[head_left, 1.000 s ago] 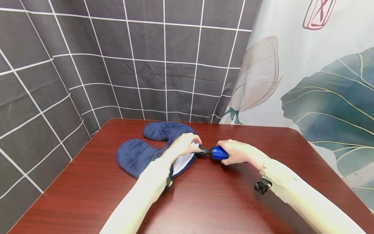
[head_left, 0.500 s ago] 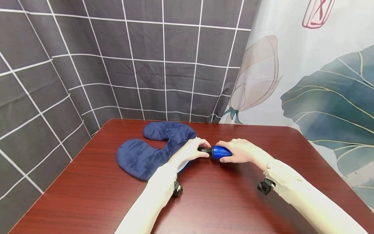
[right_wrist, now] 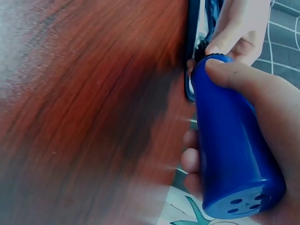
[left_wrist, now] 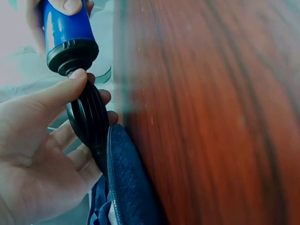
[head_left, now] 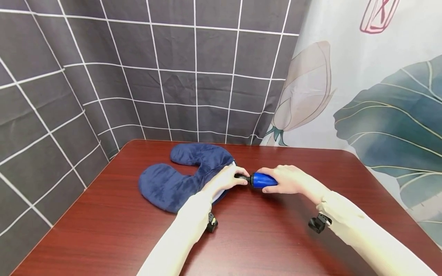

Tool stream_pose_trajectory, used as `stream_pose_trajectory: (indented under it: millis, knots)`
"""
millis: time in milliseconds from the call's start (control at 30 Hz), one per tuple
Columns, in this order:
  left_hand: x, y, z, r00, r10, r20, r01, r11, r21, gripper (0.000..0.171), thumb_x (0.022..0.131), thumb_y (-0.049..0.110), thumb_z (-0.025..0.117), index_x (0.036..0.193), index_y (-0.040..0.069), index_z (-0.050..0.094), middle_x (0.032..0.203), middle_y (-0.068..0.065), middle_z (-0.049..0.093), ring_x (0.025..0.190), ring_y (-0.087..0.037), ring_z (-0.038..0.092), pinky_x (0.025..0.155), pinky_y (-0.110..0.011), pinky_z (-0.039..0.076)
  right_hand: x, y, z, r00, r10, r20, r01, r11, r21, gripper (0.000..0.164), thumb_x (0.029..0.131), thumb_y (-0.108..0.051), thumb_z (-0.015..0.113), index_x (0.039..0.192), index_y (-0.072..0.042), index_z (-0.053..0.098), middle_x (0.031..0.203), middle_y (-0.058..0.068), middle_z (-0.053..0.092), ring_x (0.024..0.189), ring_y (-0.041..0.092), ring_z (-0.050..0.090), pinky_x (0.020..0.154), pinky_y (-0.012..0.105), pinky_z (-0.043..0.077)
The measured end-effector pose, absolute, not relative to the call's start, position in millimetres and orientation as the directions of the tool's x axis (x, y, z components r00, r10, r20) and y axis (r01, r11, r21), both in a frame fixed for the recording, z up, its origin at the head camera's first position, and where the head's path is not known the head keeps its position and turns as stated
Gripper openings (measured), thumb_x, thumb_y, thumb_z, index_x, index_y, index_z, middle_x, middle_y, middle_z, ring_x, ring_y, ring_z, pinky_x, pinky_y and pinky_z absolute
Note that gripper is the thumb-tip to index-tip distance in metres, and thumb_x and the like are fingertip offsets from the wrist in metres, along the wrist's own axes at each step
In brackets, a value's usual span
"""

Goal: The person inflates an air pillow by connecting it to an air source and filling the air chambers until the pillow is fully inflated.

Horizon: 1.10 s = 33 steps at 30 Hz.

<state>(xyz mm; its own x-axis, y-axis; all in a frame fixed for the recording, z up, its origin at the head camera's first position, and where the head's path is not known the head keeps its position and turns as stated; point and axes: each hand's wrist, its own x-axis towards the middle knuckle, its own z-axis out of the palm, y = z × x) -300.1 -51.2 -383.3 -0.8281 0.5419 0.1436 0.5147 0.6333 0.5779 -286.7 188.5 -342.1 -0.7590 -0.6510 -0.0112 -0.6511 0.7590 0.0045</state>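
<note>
A U-shaped navy plush neck pillow (head_left: 169, 188) lies on the table, white lining showing at its zipped edge. My right hand (head_left: 287, 179) grips a blue, bottle-shaped hand pump (head_left: 263, 180), held on its side; several small holes mark its end (right_wrist: 243, 201) in the right wrist view. From its black collar (left_wrist: 72, 56) a ribbed black piece (left_wrist: 91, 112) runs towards the pillow's zipped edge (left_wrist: 115, 173). My left hand (head_left: 226, 178) pinches that black piece close to the collar, thumb on one side and fingers behind. Whether the black piece enters the pillow is hidden.
The reddish-brown wooden table (head_left: 255, 237) reaches back to a dark grid-patterned curtain (head_left: 179, 88). To the right hangs a white curtain with printed leaves and a flower (head_left: 390, 126). A small black camera sits under each wrist.
During the first half second my left hand moved right along the black piece to the pump's collar. Since then both hands have hardly moved. The right hand keeps its grip.
</note>
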Motion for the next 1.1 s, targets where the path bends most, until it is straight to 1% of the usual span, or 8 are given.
stream_pose_trajectory:
  millis: [233, 433, 567, 733, 833, 933, 1000, 1100]
  knots:
    - [-299.8, -51.1, -381.3, -0.826, 0.551, 0.122, 0.512, 0.640, 0.574, 0.022, 0.091, 0.021, 0.070, 0.111, 0.014, 0.072, 0.109, -0.004, 0.074, 0.105, -0.022, 0.064, 0.088, -0.026, 0.044, -280.5, 207.4, -339.5, -0.769, -0.640, -0.004, -0.640, 0.768, -0.021, 0.058, 0.083, -0.050, 0.072, 0.134, -0.029, 0.054, 0.105, 0.000, 0.071, 0.089, 0.020, 0.064, 0.074, 0.041, 0.050]
    - [-298.4, -50.5, -376.8, -0.793, 0.605, 0.067, 0.534, 0.638, 0.555, 0.023, 0.096, 0.018, 0.063, 0.117, 0.010, 0.067, 0.114, -0.007, 0.071, 0.106, -0.021, 0.063, 0.095, -0.027, 0.045, -273.0, 230.4, -330.7, -0.781, -0.623, -0.042, -0.620, 0.781, -0.068, 0.062, 0.082, -0.051, 0.072, 0.137, -0.030, 0.053, 0.111, 0.001, 0.070, 0.093, 0.021, 0.064, 0.073, 0.042, 0.051]
    - [-298.9, -50.8, -377.8, -0.794, 0.607, 0.032, 0.518, 0.649, 0.557, 0.025, 0.097, 0.020, 0.060, 0.121, 0.011, 0.065, 0.119, -0.007, 0.070, 0.110, -0.019, 0.062, 0.099, -0.029, 0.045, -268.0, 246.6, -323.3, -0.793, -0.604, -0.073, -0.595, 0.795, -0.118, 0.064, 0.081, -0.053, 0.073, 0.138, -0.030, 0.053, 0.113, 0.003, 0.069, 0.096, 0.023, 0.062, 0.071, 0.040, 0.050]
    - [-299.9, -52.1, -379.3, -0.800, 0.600, 0.010, 0.494, 0.649, 0.578, 0.027, 0.099, 0.021, 0.059, 0.123, 0.012, 0.064, 0.121, -0.007, 0.069, 0.114, -0.021, 0.061, 0.102, -0.032, 0.044, -262.3, 267.9, -312.6, -0.804, -0.584, -0.114, -0.553, 0.804, -0.218, 0.066, 0.081, -0.052, 0.075, 0.139, -0.027, 0.054, 0.113, 0.006, 0.068, 0.080, 0.012, 0.061, 0.060, 0.026, 0.048]
    - [-296.5, -51.2, -378.7, -0.833, 0.554, -0.006, 0.452, 0.687, 0.569, 0.027, 0.098, 0.027, 0.059, 0.123, 0.018, 0.065, 0.125, -0.004, 0.068, 0.121, -0.022, 0.059, 0.104, -0.045, 0.039, -257.7, 278.7, -308.5, -0.811, -0.571, -0.126, -0.528, 0.807, -0.265, 0.068, 0.081, -0.050, 0.076, 0.140, -0.025, 0.053, 0.112, 0.009, 0.068, 0.073, 0.009, 0.060, 0.055, 0.023, 0.048]
    - [-292.1, -49.1, -378.5, -0.872, 0.490, -0.019, 0.401, 0.734, 0.548, 0.027, 0.097, 0.033, 0.061, 0.122, 0.024, 0.066, 0.127, -0.002, 0.068, 0.126, -0.024, 0.055, 0.099, -0.054, 0.033, -253.8, 282.8, -307.7, -0.811, -0.578, -0.095, -0.545, 0.805, -0.235, 0.067, 0.081, -0.052, 0.075, 0.139, -0.026, 0.054, 0.111, 0.007, 0.069, 0.079, 0.011, 0.063, 0.058, 0.025, 0.049]
    - [-290.0, -48.2, -378.4, -0.887, 0.460, -0.020, 0.378, 0.752, 0.540, 0.027, 0.096, 0.035, 0.062, 0.121, 0.027, 0.067, 0.126, -0.001, 0.068, 0.127, -0.024, 0.054, 0.096, -0.054, 0.033, -251.4, 282.7, -307.5, -0.809, -0.583, -0.073, -0.561, 0.804, -0.197, 0.066, 0.081, -0.054, 0.074, 0.138, -0.027, 0.055, 0.110, 0.004, 0.070, 0.085, 0.013, 0.065, 0.062, 0.028, 0.049]
    - [-288.8, -48.6, -378.5, -0.891, 0.453, 0.008, 0.387, 0.752, 0.533, 0.025, 0.094, 0.034, 0.064, 0.118, 0.027, 0.069, 0.123, -0.002, 0.068, 0.125, -0.024, 0.057, 0.098, -0.050, 0.039, -249.0, 280.0, -305.8, -0.805, -0.591, -0.045, -0.580, 0.801, -0.147, 0.065, 0.081, -0.055, 0.074, 0.137, -0.030, 0.056, 0.110, 0.002, 0.071, 0.090, 0.015, 0.066, 0.066, 0.031, 0.050]
